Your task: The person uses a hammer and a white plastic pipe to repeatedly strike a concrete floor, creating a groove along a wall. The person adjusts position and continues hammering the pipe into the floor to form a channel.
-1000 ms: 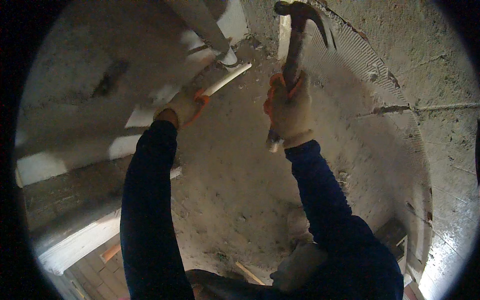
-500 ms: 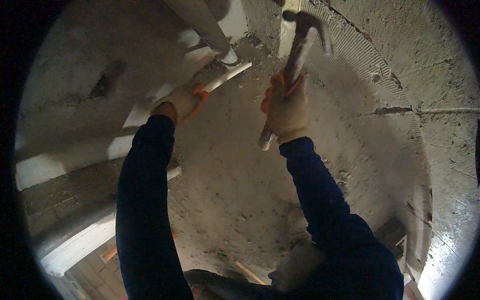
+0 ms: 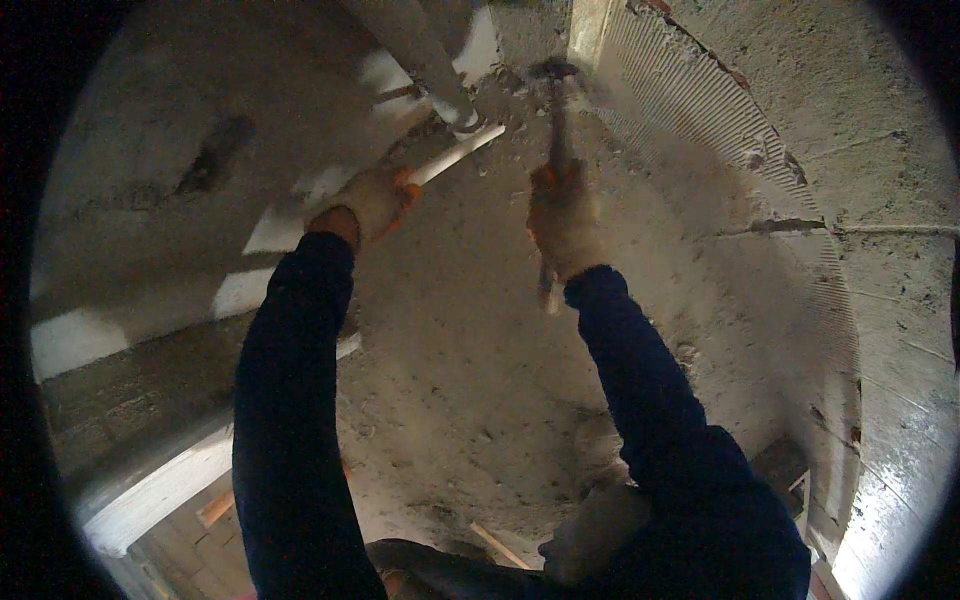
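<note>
My right hand [image 3: 568, 225], in a pale glove with orange on the fingers, is closed round the handle of a claw hammer [image 3: 559, 125]. The hammer's head is over the rough debris at the far end of the dusty floor [image 3: 450, 320], slightly blurred; I cannot tell whether it touches anything. Farther left, my gloved left hand [image 3: 372, 203] is closed on a pale, slim bar [image 3: 460, 154] whose far end points up and right. That tip lies near the foot of a grey pipe [image 3: 425, 60], apart from the hammer head. The bar's near end is hidden in the glove.
A wall with ridged adhesive marks [image 3: 690, 75] curves along the right. On the left stands a patchy grey and white wall [image 3: 150, 200], with a white ledge [image 3: 165, 490] below. A wooden strip [image 3: 498, 545] lies near my legs.
The hammer has swung down and left, its head dropping from beside the pale upright strip toward the debris. My left hand and the bar have hardly moved.
</note>
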Available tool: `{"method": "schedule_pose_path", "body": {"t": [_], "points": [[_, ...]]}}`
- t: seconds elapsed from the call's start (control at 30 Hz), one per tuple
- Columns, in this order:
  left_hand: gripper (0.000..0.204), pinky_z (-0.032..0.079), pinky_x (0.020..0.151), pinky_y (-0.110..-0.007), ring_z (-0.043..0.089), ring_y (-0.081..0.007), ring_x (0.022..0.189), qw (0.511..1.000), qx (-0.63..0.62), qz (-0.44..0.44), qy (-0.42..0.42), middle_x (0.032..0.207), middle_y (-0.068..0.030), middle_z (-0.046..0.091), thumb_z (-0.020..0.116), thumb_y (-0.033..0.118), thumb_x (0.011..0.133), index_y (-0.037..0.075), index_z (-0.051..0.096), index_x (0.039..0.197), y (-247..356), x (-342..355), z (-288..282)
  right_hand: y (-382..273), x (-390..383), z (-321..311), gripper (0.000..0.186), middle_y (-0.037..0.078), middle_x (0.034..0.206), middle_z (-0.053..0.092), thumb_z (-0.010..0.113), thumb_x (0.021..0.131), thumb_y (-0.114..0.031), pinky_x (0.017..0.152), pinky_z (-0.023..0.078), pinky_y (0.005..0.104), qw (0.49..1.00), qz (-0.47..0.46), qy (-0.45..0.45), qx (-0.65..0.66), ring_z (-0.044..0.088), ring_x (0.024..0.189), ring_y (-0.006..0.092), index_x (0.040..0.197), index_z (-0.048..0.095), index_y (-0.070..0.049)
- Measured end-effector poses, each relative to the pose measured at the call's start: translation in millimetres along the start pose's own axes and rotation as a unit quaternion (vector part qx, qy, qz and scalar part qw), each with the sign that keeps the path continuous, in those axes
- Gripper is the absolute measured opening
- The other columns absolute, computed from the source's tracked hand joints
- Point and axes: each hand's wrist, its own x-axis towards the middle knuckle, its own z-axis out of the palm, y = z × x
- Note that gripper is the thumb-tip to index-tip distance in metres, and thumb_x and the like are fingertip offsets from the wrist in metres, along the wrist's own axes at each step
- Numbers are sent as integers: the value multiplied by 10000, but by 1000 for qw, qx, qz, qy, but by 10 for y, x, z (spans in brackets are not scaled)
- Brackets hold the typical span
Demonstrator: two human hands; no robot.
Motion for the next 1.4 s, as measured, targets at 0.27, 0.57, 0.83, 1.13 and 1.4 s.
{"method": "schedule_pose_path", "body": {"t": [0.27,0.57,0.83,1.13,1.4], "points": [[306,525,654,-402,672,-253,778,998,25,-24,-57,923,-112,690,521,386,961,115,646,1031,68,-49,-58,-23,-106,0,191,37,677,486,543,978,-243,410,397,324,1000,-6,14,20,505,498,144,1065,471,-89],[394,543,713,-440,678,-343,867,955,252,131,84,985,-175,699,525,408,967,83,633,1161,11,111,119,-3,180,-204,204,42,678,496,531,975,-255,397,430,325,981,123,-118,-91,489,446,163,1033,486,-65],[368,480,628,-278,508,-106,668,869,-466,-41,160,821,19,554,565,381,987,90,629,1202,-163,-154,1706,519,-392,-554,261,50,665,493,573,968,-300,396,411,331,980,169,-85,-61,495,451,160,1058,468,-78],[478,500,597,-366,586,-201,684,970,-174,-17,167,870,-61,636,550,329,982,144,462,1415,-276,-380,1736,506,-292,-844,204,8,660,475,548,987,-312,403,390,313,970,202,-113,-71,464,446,132,1046,473,-132],[487,536,695,-525,673,-443,792,988,-3,-67,143,878,-250,685,509,364,981,141,447,1410,260,-580,1399,681,-197,-908,148,-20,641,464,501,1011,-306,397,365,288,951,230,-156,-138,435,432,104,1049,464,-169]]}}
